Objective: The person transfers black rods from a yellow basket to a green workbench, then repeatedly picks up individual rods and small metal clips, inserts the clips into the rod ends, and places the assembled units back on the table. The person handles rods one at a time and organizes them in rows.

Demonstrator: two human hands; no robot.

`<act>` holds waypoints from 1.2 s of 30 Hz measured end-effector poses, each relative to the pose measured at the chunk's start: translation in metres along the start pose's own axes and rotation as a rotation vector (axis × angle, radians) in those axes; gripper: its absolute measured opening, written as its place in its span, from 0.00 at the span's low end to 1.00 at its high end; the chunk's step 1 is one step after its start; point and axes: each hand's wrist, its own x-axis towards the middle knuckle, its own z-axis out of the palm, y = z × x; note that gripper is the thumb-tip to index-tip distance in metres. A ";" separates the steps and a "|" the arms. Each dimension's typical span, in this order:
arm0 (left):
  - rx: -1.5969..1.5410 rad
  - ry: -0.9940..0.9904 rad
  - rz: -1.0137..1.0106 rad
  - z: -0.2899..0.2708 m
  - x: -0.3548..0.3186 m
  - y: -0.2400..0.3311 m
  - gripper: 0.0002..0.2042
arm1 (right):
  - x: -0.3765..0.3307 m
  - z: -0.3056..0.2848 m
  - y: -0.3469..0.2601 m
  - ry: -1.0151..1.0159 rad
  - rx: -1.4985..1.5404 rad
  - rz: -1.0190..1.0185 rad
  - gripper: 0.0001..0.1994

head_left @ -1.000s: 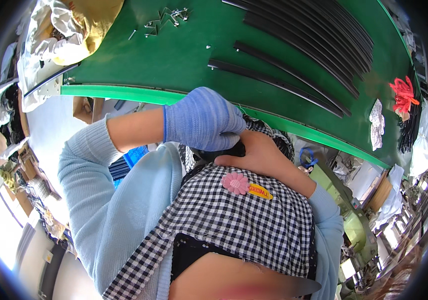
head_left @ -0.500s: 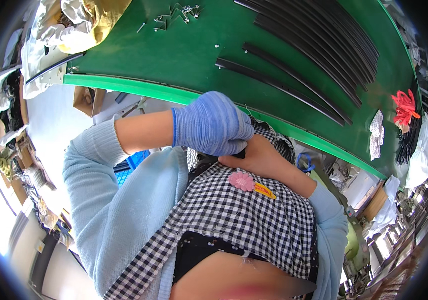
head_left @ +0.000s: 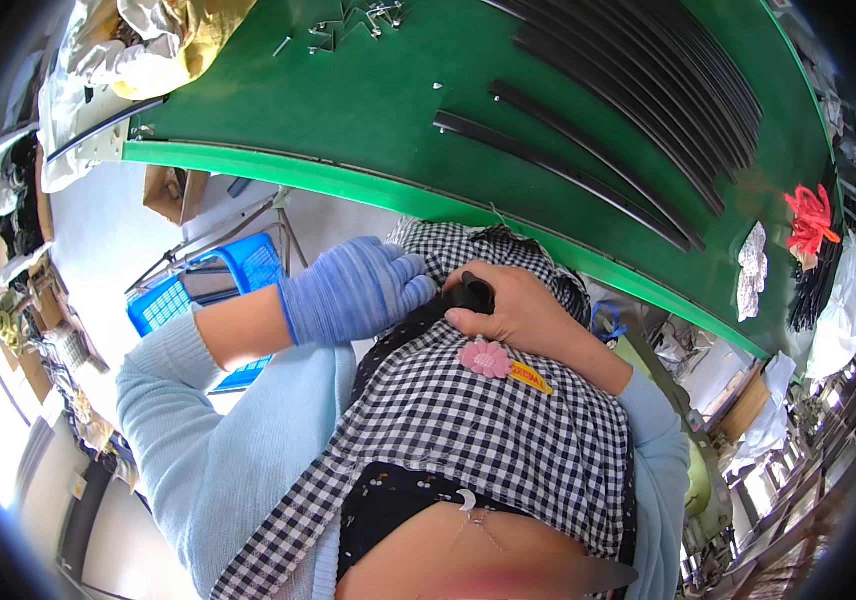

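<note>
My left hand (head_left: pixel 353 291), in a blue knitted glove, is in front of my chest with its fingers curled in. Whatever it may pinch is hidden by the fingers. Beside it, a little to the right, my bare right hand (head_left: pixel 520 312) is closed on a black curved piece (head_left: pixel 470 293) that shows between thumb and fingers; its exact kind is unclear. Both hands are over my black-and-white checked apron (head_left: pixel 468 430), which carries a pink flower patch (head_left: pixel 485 360).
Beyond my hands runs the green table (head_left: pixel 348 110) with its bright green edge. Long black strips (head_left: pixel 648 80) lie there, with bent metal clips (head_left: pixel 358 25) farther left. Red ties (head_left: pixel 810 218) are at the right. Below the table's left stands a blue plastic basket (head_left: pixel 160 303).
My left hand has moved left and down, away from my right hand, uncovering the black piece. My right hand has stayed nearly in place. More of the blue basket shows.
</note>
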 end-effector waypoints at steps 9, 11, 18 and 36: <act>0.194 0.173 0.379 -0.012 0.037 -0.029 0.13 | 0.001 0.003 -0.001 -0.036 -0.026 0.012 0.25; 0.198 0.165 0.449 -0.012 0.046 -0.030 0.14 | 0.001 0.000 -0.005 -0.083 -0.054 0.063 0.25; 0.254 0.193 0.458 -0.026 0.046 -0.032 0.14 | -0.001 0.005 -0.001 0.011 0.006 0.005 0.26; -0.091 0.185 0.054 0.001 -0.019 -0.014 0.09 | -0.003 0.004 -0.003 0.048 0.074 0.041 0.23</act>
